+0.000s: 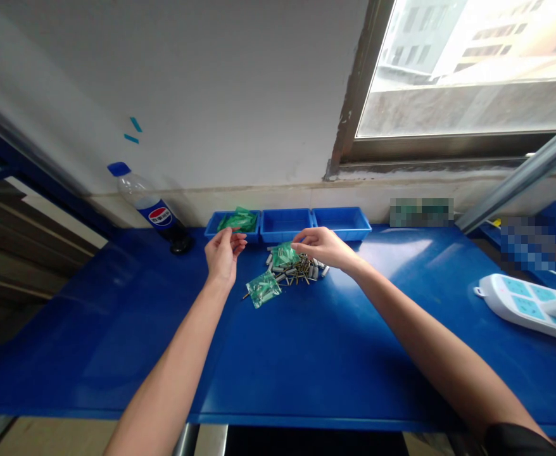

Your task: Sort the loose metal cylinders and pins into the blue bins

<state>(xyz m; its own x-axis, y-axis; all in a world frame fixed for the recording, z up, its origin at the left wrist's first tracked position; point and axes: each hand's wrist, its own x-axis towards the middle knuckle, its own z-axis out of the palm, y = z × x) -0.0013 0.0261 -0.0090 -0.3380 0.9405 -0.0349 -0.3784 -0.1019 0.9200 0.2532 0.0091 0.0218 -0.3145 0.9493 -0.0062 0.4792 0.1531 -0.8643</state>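
My left hand (222, 256) is raised just in front of the left blue bin, its fingers loosely curled and apart with nothing visible between them. That bin (210, 235) holds a heap of green plastic bags (239, 220). My right hand (324, 247) is over a pile of small metal parts (301, 271), grey cylinders and brass-coloured pins. Its fingertips meet the upper right corner of a green plastic bag (284, 254) and appear to pinch it; the thumb is mostly hidden. Another green bag (263, 289) with small parts inside lies on the table at the pile's near left side.
Two more blue bins, the middle one (287, 235) and the right one (342, 233), line the wall. A cola bottle (157, 212) stands at the left. A white power strip (527, 304) lies at the right on the blue table (335, 361). A metal post (520, 171) slants behind it.
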